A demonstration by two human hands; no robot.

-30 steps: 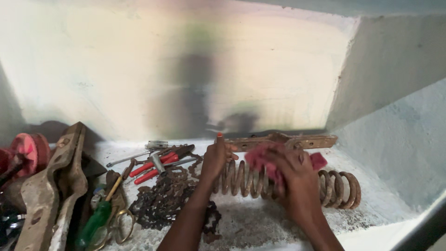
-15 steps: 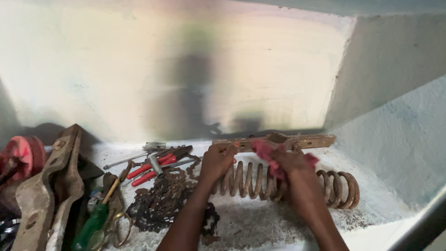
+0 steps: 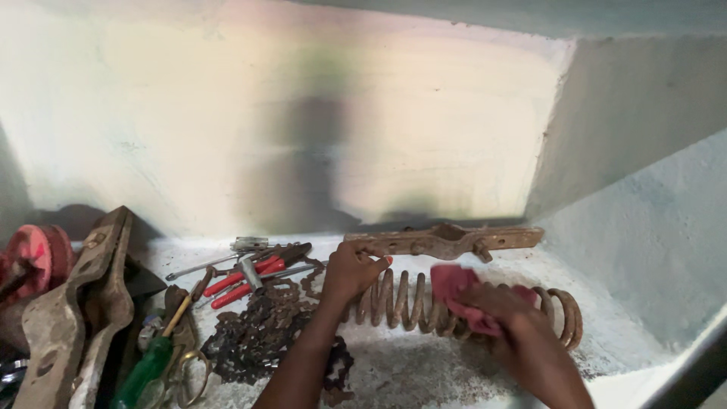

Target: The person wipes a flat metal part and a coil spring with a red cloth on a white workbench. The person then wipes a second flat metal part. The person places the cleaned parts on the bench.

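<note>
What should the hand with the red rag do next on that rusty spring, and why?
Probably slide the red rag sideways to the next coils. The right hand presses it on the spring near the middle, the left hand steadies the left end, and the coils at both ends look brown with rust.

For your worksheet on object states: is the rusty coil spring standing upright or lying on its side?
Lying on its side: the coil spring stretches sideways along the shelf, its rings in a row.
</note>
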